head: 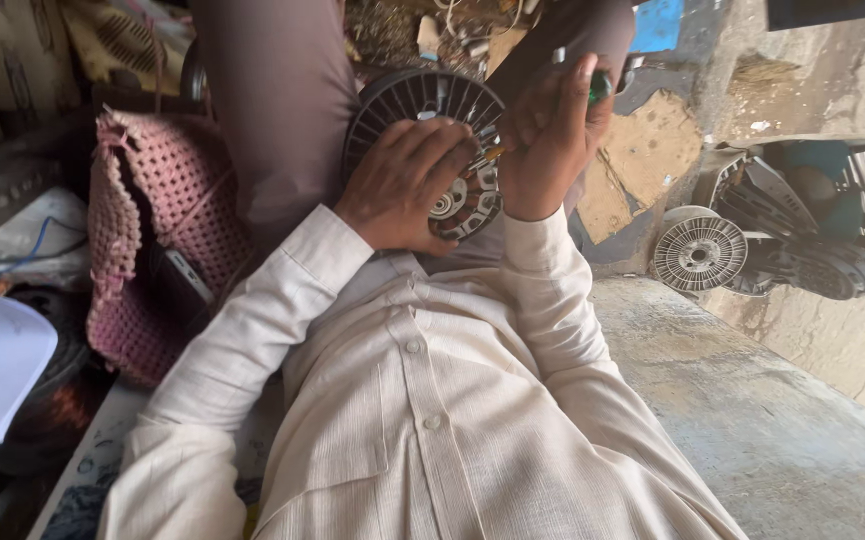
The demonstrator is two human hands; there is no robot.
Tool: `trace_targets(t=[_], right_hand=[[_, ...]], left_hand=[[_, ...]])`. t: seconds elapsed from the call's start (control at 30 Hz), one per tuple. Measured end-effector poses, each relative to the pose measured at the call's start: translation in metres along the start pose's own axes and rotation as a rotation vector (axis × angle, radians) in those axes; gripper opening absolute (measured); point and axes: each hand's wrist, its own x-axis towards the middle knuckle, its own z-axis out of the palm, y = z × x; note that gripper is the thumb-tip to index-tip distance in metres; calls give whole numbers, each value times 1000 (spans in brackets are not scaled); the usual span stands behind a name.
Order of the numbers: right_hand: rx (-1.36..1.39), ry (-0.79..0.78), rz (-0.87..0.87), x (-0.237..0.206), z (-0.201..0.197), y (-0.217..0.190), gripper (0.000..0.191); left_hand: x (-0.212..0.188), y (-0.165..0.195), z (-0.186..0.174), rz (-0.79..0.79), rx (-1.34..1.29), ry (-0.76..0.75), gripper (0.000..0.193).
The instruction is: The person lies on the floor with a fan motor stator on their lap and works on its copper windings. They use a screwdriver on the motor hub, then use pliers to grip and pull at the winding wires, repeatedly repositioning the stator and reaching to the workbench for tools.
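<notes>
The left hand (403, 185) lies with its fingers spread flat over the face of a round, dark, finned fan motor (433, 140), upper centre of the frame, on the person's lap. The disc faces up toward the camera, tilted slightly. The right hand (548, 140) is closed around a green-handled tool (601, 86), its tip at the motor's pale windings. A second motor (699, 253) sits at right.

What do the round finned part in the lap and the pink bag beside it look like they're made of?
Round finned part: seems dark cast metal, matte, with thin radial fins and a shiny steel-looking hub. Pink bag: looks like woven cord or plastic strip, open knotted weave, dull and worn.
</notes>
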Motion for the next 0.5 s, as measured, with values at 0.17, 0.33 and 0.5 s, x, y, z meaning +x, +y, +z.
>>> trace_targets(t=[0.17,0.33,0.5], right_hand=[[90,32,-147,30,-39,-45,34],[63,181,-218,23,-72,-100,12],[-446,15,56,-16,-87,-103,12]], left_hand=[[0,21,2,-75,177,-71,128],[4,30,-1,-96,165,-82,121],[-10,50,-17,-88,83,39,114]])
